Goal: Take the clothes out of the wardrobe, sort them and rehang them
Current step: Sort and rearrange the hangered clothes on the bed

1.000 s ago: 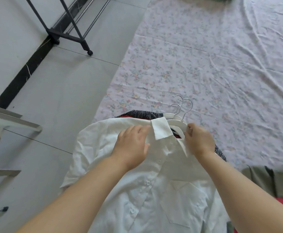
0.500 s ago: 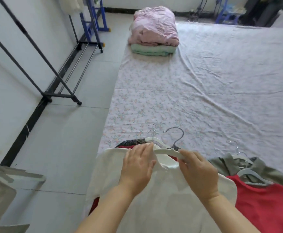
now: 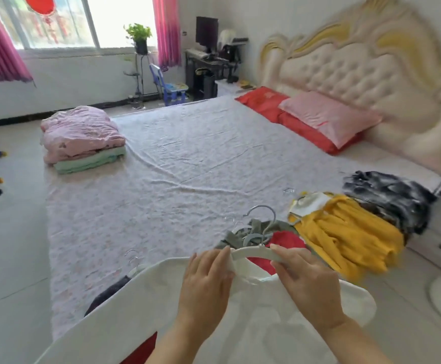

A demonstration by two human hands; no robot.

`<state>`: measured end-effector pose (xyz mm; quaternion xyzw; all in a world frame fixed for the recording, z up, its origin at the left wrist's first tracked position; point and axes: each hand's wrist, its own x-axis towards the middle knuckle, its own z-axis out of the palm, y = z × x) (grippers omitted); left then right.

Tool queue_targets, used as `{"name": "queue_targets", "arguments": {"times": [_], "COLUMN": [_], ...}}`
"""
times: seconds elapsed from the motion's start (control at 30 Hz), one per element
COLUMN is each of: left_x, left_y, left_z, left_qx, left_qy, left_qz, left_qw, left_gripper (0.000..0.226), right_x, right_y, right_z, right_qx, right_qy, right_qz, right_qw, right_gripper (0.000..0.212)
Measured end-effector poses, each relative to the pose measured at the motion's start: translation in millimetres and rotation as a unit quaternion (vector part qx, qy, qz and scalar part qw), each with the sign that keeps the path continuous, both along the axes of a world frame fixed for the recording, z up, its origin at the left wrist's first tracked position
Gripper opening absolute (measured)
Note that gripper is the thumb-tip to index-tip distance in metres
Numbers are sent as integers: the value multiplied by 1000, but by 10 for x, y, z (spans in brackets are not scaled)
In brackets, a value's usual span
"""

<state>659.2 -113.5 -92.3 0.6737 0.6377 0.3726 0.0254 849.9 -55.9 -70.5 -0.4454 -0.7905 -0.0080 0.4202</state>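
Floral bedsheet (image 3: 188, 179) fills the middle of the frame. At lower centre we hold the white shirt (image 3: 140, 311) above it: our left hand (image 3: 203, 287) pinches its collar, and our right hand (image 3: 308, 287) curls its fingers round the white hanger (image 3: 256, 254). A yellow garment (image 3: 345, 237) lies at right.

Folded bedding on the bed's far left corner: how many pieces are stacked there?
2: a pink quilt on top, a green blanket beneath it. More could be hidden inside the stack.
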Motion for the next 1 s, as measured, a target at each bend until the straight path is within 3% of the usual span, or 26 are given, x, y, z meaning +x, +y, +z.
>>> {"name": "queue_targets", "arguments": {"times": [0.23, 0.53, 0.77, 1.0], "left_x": [1512, 3815, 4790, 5515], "left_y": [212, 31, 134, 843], "left_z": [234, 265, 164, -7], "left_qx": [46, 17, -70, -98], "left_qy": [15, 21, 28, 44], "left_qz": [-151, -237, -257, -277], "left_qw": [987, 971, 963, 955], "left_gripper": [42, 40, 47, 51], "right_x": [1637, 3954, 4968, 5720], "right_y": [-359, -823, -704, 2], "right_z": [233, 177, 114, -25], "right_qx": [8, 0, -10, -39], "right_qy": [27, 20, 6, 10], "right_qz": [-128, -222, -228, -251], "right_qw": [991, 975, 974, 967], "right_gripper": [31, 38, 45, 44]}}
